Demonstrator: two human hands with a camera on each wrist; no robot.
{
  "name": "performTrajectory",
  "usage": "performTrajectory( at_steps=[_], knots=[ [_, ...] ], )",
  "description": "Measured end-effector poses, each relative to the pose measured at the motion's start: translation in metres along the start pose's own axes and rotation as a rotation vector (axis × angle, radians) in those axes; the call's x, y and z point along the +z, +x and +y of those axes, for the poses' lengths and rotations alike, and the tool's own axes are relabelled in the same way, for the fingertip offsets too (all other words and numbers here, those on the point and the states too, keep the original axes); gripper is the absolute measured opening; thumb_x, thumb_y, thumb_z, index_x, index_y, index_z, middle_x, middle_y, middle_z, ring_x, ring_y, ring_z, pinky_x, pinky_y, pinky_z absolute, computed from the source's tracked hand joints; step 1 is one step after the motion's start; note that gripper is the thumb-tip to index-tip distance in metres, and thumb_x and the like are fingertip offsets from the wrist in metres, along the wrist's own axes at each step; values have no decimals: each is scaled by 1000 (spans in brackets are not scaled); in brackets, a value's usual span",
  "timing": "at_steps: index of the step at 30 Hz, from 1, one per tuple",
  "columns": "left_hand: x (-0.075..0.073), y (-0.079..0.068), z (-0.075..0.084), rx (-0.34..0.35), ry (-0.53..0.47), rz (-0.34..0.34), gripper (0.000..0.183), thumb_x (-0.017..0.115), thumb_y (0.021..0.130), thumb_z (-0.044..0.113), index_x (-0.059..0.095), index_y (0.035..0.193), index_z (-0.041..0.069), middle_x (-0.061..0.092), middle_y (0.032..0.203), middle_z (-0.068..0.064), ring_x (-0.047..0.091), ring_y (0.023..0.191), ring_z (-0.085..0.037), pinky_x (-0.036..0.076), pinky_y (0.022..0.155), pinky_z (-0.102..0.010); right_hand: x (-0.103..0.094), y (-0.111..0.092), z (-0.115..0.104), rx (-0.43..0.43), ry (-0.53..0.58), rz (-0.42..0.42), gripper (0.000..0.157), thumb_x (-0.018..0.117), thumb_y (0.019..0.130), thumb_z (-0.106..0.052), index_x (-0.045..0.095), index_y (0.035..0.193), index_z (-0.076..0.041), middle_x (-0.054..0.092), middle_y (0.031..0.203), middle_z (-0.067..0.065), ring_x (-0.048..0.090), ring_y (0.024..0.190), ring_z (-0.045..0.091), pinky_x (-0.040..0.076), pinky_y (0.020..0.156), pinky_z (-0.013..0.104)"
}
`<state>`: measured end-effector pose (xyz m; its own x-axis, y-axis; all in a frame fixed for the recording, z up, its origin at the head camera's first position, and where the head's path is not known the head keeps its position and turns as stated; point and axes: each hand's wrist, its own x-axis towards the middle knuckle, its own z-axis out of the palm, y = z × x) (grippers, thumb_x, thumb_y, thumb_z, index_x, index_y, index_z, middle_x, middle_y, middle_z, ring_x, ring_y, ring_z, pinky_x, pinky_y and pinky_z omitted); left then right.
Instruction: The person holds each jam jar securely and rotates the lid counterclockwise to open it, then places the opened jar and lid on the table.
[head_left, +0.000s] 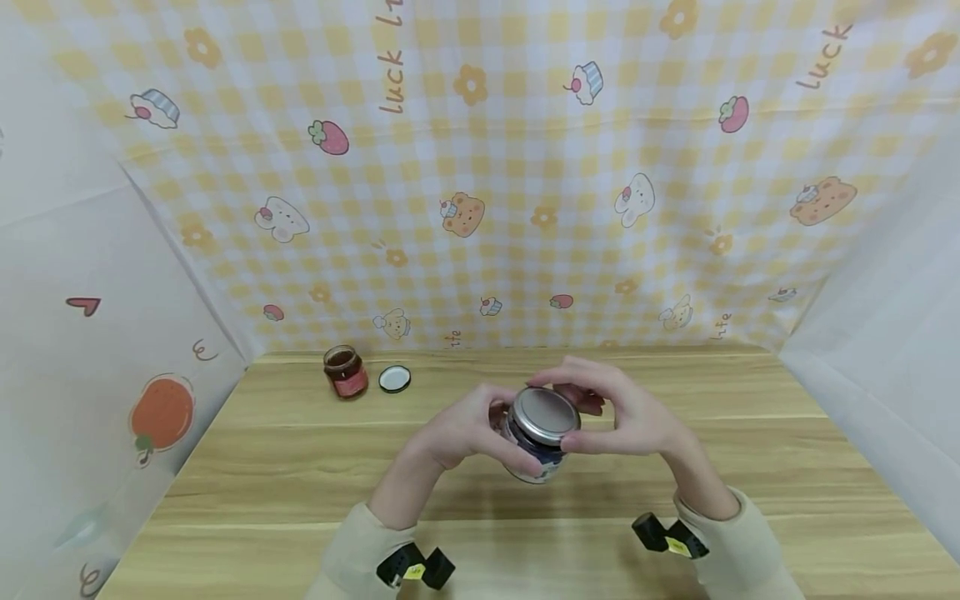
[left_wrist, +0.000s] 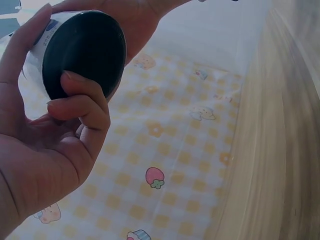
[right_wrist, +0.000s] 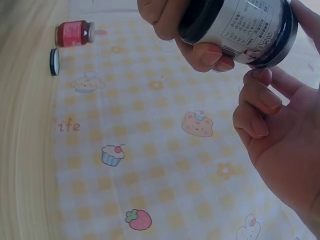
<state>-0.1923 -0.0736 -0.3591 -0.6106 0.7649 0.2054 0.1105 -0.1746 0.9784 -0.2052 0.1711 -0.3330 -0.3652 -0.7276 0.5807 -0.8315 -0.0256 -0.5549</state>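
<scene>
A glass jar (head_left: 531, 467) with dark contents, a white printed label (right_wrist: 248, 26) and a silver lid (head_left: 545, 414) is held up over the table. My left hand (head_left: 472, 429) grips the jar's body, thumb along the near side; in the left wrist view two of its fingertips curl under the dark jar bottom (left_wrist: 92, 50). My right hand (head_left: 618, 408) holds the lid's edge, thumb on the near rim and index finger on the far rim. Its other fingers (right_wrist: 257, 112) are curled below the lid in the right wrist view. The lid sits on the jar's mouth.
At the back left of the wooden table (head_left: 300, 500) stands an open jar (head_left: 347, 375) with a red label. Beside it a loose lid (head_left: 394, 378) lies with its white inside up. A checked cloth (head_left: 510, 167) hangs behind the table.
</scene>
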Motion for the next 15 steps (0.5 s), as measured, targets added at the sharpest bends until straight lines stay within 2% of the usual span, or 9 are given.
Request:
performTrajectory(
  at_steps=[3, 6, 11, 15],
  knots=[
    [0, -1, 1, -5, 10, 29, 62, 91, 74, 21, 64, 121, -9, 73, 107, -8, 68, 93, -18, 55, 81, -30, -2, -1, 1, -13, 0, 5, 58, 81, 86, -16, 57, 138, -3, 51, 91, -2, 40, 67, 12, 36, 51, 24],
    [1, -2, 3, -13, 43, 96, 58, 91, 74, 18, 66, 122, -4, 73, 107, -9, 69, 90, -19, 55, 79, -30, -4, -2, 2, 2, -22, 36, 58, 80, 87, -18, 57, 138, -3, 51, 89, -2, 40, 66, 13, 36, 51, 25],
    [5, -2, 8, -46, 122, 259, 52, 90, 74, 12, 70, 121, 7, 75, 104, -10, 72, 86, -22, 57, 75, -32, -6, -2, -2, 87, -102, 142, 55, 82, 86, -14, 59, 135, -5, 49, 84, -4, 38, 61, 14, 33, 49, 26],
    [12, 1, 11, -59, 287, 408, 50, 93, 71, 21, 73, 117, 20, 75, 100, -1, 71, 80, -20, 56, 69, -32, -1, 2, -6, 173, -219, 197, 56, 85, 83, -13, 61, 133, -10, 50, 81, -4, 38, 58, 12, 33, 49, 24]
  ],
)
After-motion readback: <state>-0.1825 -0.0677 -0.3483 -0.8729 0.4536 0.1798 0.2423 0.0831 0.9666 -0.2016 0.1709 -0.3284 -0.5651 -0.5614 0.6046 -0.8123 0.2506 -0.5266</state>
